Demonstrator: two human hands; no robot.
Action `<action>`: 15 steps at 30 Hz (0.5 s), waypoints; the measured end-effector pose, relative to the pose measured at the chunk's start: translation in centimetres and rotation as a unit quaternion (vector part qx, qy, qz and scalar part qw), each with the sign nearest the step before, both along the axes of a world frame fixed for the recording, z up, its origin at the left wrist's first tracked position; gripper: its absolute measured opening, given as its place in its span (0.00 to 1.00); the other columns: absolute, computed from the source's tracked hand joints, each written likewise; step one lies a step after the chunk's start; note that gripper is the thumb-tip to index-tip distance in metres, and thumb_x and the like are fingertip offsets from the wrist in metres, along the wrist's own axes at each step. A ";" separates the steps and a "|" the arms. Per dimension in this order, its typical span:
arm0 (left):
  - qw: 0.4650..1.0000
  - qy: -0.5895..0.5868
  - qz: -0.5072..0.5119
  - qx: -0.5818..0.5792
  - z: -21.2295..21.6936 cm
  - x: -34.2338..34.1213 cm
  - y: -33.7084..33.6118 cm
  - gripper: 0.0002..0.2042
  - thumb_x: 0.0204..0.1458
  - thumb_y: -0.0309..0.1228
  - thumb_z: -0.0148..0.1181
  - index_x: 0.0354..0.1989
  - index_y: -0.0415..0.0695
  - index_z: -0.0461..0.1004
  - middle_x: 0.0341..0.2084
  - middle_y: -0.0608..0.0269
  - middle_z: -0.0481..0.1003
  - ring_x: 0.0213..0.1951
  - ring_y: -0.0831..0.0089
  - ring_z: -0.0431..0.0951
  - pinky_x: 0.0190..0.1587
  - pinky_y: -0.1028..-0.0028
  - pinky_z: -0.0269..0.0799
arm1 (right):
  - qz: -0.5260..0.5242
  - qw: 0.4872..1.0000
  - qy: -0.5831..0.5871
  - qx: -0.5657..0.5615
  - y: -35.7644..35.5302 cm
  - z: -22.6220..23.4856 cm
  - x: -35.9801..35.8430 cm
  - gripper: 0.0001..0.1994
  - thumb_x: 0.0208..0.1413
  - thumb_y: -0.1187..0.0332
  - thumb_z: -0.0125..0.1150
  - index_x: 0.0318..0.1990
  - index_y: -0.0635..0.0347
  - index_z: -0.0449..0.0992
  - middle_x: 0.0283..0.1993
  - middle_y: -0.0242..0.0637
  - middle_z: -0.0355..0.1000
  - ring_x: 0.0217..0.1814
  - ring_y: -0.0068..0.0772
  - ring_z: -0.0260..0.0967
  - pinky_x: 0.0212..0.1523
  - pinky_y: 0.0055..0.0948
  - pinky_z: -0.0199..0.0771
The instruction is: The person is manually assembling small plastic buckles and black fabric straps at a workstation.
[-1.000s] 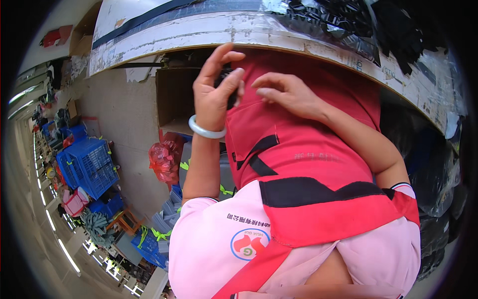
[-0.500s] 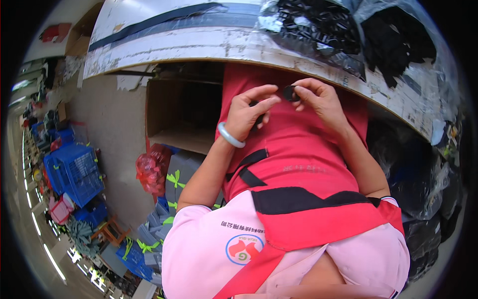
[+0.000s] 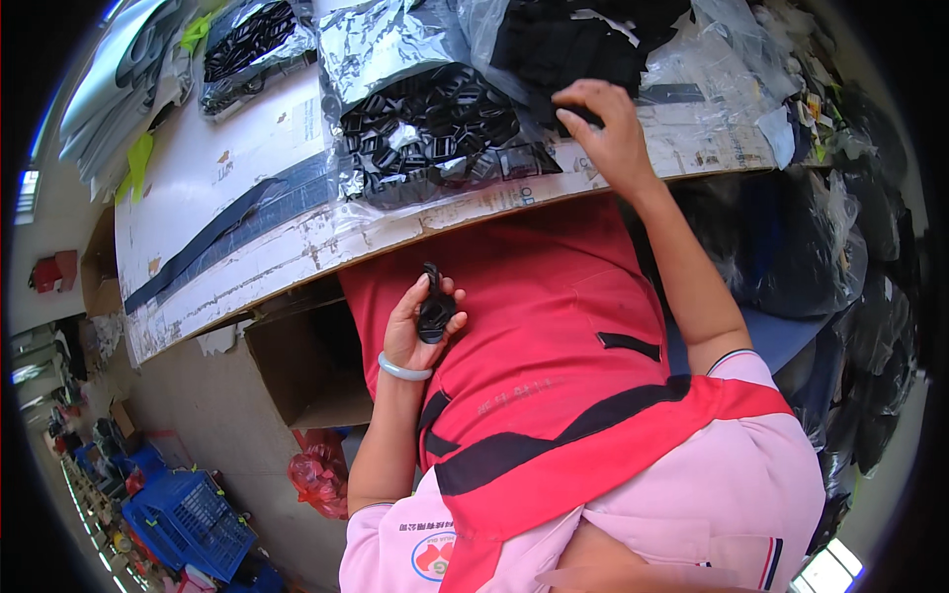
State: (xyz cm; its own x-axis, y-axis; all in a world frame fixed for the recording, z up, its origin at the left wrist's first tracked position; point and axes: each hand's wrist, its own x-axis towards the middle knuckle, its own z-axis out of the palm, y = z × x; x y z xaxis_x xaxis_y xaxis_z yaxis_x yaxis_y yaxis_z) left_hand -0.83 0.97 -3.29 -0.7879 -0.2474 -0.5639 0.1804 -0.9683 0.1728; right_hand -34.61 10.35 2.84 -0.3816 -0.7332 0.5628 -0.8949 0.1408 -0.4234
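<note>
My left hand [image 3: 420,326] is held against my red apron [image 3: 554,336], below the table edge, gripping a small black plastic part [image 3: 433,308]; a pale bangle sits on that wrist. My right hand [image 3: 611,128] reaches up onto the table, fingers closed over a black piece at the mouth of a clear bag of black parts [image 3: 573,44]. A foil-lined bag of black plastic buckles [image 3: 435,124] lies open between my two hands on the worn white tabletop [image 3: 257,198].
Another bag of black parts [image 3: 247,40] lies at the table's far left. A cardboard box [image 3: 297,366] stands under the table, a red bag [image 3: 321,474] and blue crates [image 3: 188,519] on the floor. Dark plastic-wrapped bundles [image 3: 830,247] stack up at the right.
Both hands were together at my apron working a small black piece. The right hand has since gone up onto the table to the bag; the left stays low with the part.
</note>
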 end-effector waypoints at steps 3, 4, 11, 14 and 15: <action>0.997 0.016 -0.073 -0.014 -0.6 -0.7 0.6 0.09 0.62 0.34 0.52 0.43 0.42 0.71 0.36 0.59 0.73 0.38 0.66 0.75 0.31 0.70 0.78 | -0.057 0.979 0.112 0.160 -1.5 -0.4 -3.1 0.33 0.43 0.64 0.68 0.60 0.29 0.67 0.69 0.35 0.53 0.73 0.42 0.46 0.67 0.45 0.47; 0.993 0.038 -0.107 -0.021 -0.7 -1.2 0.7 0.09 0.62 0.34 0.52 0.43 0.42 0.71 0.36 0.59 0.73 0.39 0.66 0.75 0.30 0.70 0.78 | -0.063 0.968 0.152 0.187 -2.4 -0.8 -3.2 0.35 0.41 0.64 0.69 0.61 0.28 0.66 0.70 0.36 0.51 0.74 0.41 0.43 0.68 0.45 0.45; 0.994 0.016 -0.107 -0.031 -1.4 -2.8 0.7 0.08 0.61 0.34 0.53 0.40 0.43 0.70 0.32 0.61 0.71 0.36 0.69 0.72 0.28 0.74 0.72 | -0.116 0.984 0.126 0.043 -3.4 -4.7 -5.9 0.23 0.38 0.78 0.66 0.46 0.47 0.77 0.54 0.24 0.72 0.49 0.41 0.66 0.52 0.34 0.72; 0.994 0.014 -0.105 -0.035 -1.5 -2.0 0.8 0.07 0.61 0.33 0.53 0.40 0.43 0.70 0.32 0.61 0.71 0.36 0.68 0.72 0.29 0.73 0.72 | -0.100 0.987 0.091 0.084 -1.6 -3.5 -4.6 0.23 0.38 0.78 0.66 0.46 0.48 0.77 0.53 0.25 0.72 0.48 0.41 0.66 0.52 0.34 0.72; 0.994 0.015 -0.103 -0.033 -1.6 -1.9 0.8 0.07 0.61 0.33 0.53 0.40 0.43 0.70 0.32 0.61 0.71 0.36 0.68 0.72 0.29 0.73 0.72 | -0.099 0.988 0.080 0.085 -1.0 -3.0 -3.2 0.23 0.38 0.78 0.66 0.46 0.49 0.77 0.52 0.25 0.72 0.47 0.41 0.66 0.51 0.34 0.72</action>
